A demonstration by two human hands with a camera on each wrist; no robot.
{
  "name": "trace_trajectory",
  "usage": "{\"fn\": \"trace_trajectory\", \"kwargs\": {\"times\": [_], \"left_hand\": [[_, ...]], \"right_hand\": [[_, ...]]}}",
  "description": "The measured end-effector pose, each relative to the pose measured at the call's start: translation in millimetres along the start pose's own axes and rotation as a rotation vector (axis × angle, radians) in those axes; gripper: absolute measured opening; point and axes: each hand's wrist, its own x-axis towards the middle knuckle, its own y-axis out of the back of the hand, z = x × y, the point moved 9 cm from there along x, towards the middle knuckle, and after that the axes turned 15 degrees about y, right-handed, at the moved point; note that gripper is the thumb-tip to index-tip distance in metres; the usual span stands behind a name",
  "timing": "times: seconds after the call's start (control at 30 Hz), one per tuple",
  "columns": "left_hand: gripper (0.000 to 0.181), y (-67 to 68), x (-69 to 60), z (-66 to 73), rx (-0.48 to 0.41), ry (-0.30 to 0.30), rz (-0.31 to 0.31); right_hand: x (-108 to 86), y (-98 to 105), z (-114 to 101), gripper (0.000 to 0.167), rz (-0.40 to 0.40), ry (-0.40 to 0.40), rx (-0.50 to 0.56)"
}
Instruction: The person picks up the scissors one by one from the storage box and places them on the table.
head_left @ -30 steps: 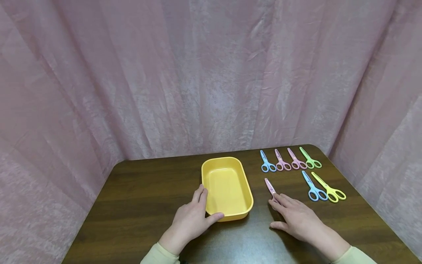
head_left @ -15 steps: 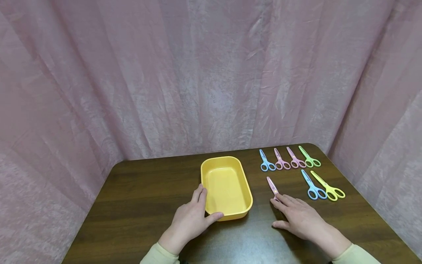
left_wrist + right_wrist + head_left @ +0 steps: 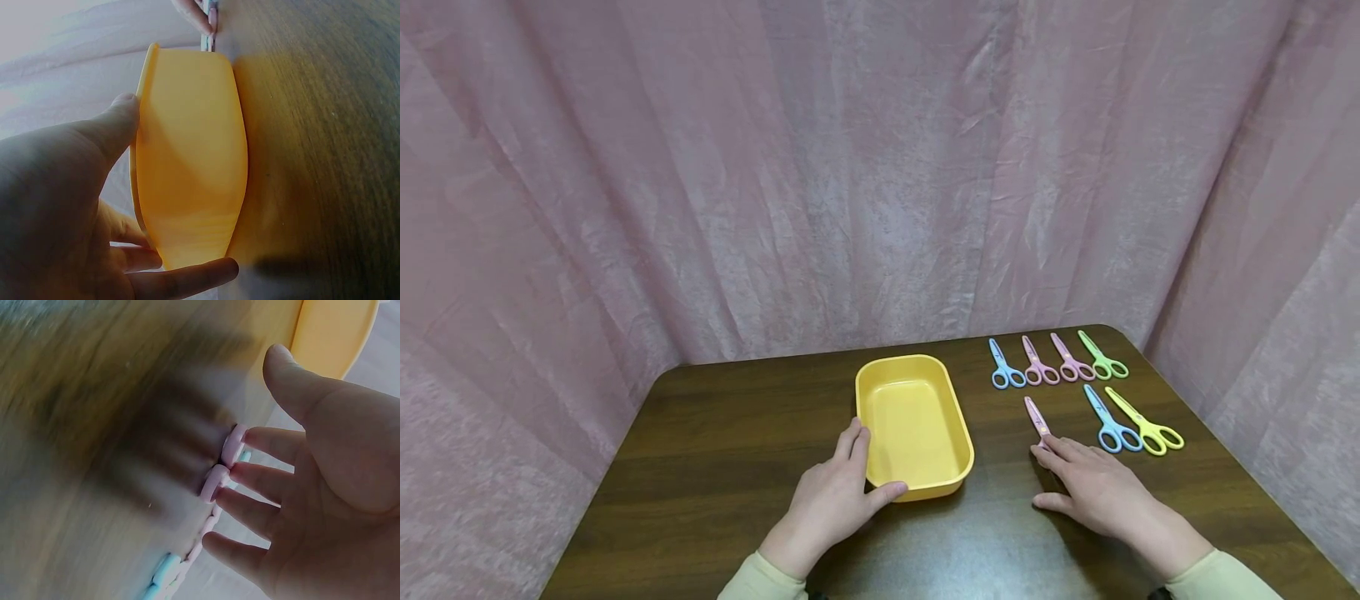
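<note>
A yellow tray (image 3: 914,492) stands on the table. My left hand (image 3: 829,504) rests against its near left corner, thumb at the near rim and fairly straight fingers along the left side. In the left wrist view, the thumb touches the rim of the tray (image 3: 187,144). Pink scissors (image 3: 1036,417) lie flat to the tray's right, blades pointing away. My right hand (image 3: 1101,492) touches their handles with extended fingertips, hiding most of the handles in the head view. Two pink finger loops (image 3: 234,445) show at the fingertips in the right wrist view; the thumb stands apart.
Blue scissors (image 3: 1007,375), two pink pairs, including pink scissors (image 3: 1041,371), and green scissors (image 3: 1105,364) form a back row. Larger blue scissors (image 3: 1116,435) and yellow scissors (image 3: 1153,433) lie right of my right hand. Pink curtains (image 3: 880,167) hang behind the brown table (image 3: 722,433).
My right hand has slid the pink scissors to the right and slightly away across the table. The left hand and the tray stay in place.
</note>
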Motion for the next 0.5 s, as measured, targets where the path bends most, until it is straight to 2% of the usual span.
{"fn": "trace_trajectory", "kwargs": {"times": [0.27,0.5], "left_hand": [[0.103,0.1,0.9,-0.2,0.005,-0.003,0.003],[0.102,-0.4,0.1,-0.2,-0.003,-0.007,-0.001]], "right_hand": [[-4.4,-0.4,11.4,0.074,-0.019,-0.033,0.036],[-8.6,2.0,19.2,0.073,-0.008,-0.029,0.034]]}}
